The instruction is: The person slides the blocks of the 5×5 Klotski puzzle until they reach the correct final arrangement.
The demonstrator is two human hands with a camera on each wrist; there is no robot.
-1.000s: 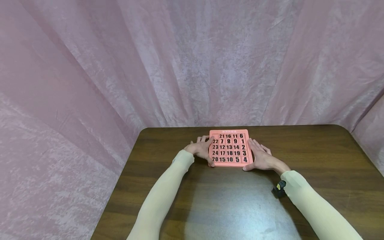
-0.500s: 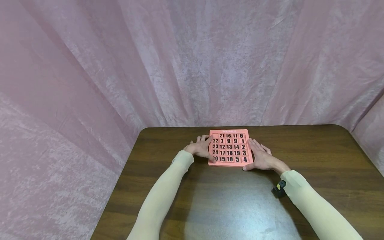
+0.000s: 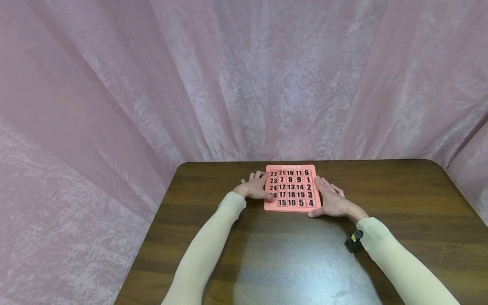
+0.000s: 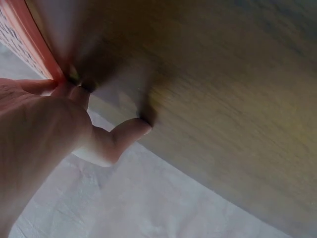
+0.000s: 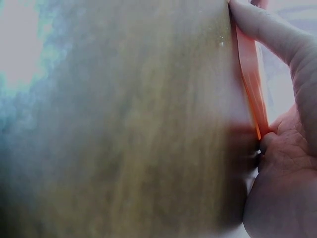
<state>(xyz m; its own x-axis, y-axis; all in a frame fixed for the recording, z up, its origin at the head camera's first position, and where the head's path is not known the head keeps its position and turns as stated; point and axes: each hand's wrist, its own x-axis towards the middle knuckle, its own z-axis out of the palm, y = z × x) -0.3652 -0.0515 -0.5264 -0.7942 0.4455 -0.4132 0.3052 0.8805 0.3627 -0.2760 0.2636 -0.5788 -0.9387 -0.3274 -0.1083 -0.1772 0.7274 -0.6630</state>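
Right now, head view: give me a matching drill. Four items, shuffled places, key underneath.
Items
1. left hand
2. right hand
3. tile 22
4. velvet curtain

Places
A. along the right edge of the number slide puzzle
B. hanging beyond the far edge of the table
C. at the puzzle's left side, thumb over the leftmost tile column
D. top row, directly left of tile 21

Pairs: 1-C, 2-A, 3-D, 4-B
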